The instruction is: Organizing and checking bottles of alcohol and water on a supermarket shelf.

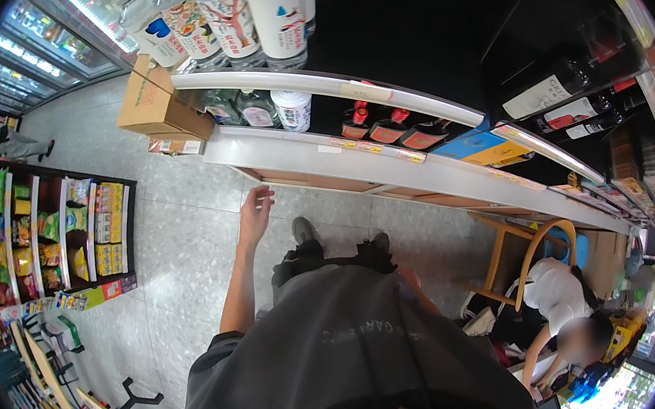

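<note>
My left hand (257, 210) is raised over the floor beside the shelf's lower edge, fingers loosely bent and apart, holding nothing. Past my shirt, only a little of my right forearm (423, 293) shows; what that hand does is hidden or blurred. Before me runs a black shelf unit with a pale front ledge (298, 149). Large clear bottles (278, 21) with printed white labels stand on its upper shelf. On the lower one are a white jar (294, 111), dark bottles (257, 109) and several red-capped bottles (386, 128). Further right, wine bottles (549, 94) lie tilted.
Cardboard boxes (164, 105) are stacked at the shelf's left end. A snack rack (54, 227) stands to the left, with glass-door coolers (42, 49) behind. A wooden chair (504, 258) and a person in white (555, 294) are at right. Another person (3, 140) bends far left.
</note>
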Demonstrator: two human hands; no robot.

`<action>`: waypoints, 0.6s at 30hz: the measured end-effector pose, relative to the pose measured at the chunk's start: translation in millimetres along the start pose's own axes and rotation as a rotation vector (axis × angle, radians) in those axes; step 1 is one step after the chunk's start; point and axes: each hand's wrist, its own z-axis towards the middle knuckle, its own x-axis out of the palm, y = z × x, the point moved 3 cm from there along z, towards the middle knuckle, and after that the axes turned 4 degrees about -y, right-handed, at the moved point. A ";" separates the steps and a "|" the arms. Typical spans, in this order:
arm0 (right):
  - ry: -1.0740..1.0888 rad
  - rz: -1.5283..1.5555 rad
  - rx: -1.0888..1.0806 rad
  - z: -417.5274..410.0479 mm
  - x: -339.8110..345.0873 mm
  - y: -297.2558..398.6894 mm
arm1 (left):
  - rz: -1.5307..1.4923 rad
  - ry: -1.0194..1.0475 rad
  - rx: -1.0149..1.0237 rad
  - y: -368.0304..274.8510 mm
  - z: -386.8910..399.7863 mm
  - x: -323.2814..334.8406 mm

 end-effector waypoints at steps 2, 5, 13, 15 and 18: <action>0.072 0.062 0.080 2.9 0.8 3.5 | -0.140 0.038 0.016 -10.1 24.1 -1.2; 0.065 0.139 0.184 -9.1 -15.5 47.1 | -0.197 -0.008 0.138 -72.3 51.5 -12.0; -0.375 0.350 0.036 -16.9 43.5 49.8 | 0.095 -0.165 0.694 -188.3 109.3 5.9; -0.310 0.366 0.132 1.4 73.5 35.1 | 0.111 -0.141 0.701 -183.4 123.3 8.6; -0.220 0.405 0.305 24.1 133.4 -7.4 | 0.169 -0.124 0.720 -187.9 139.8 20.5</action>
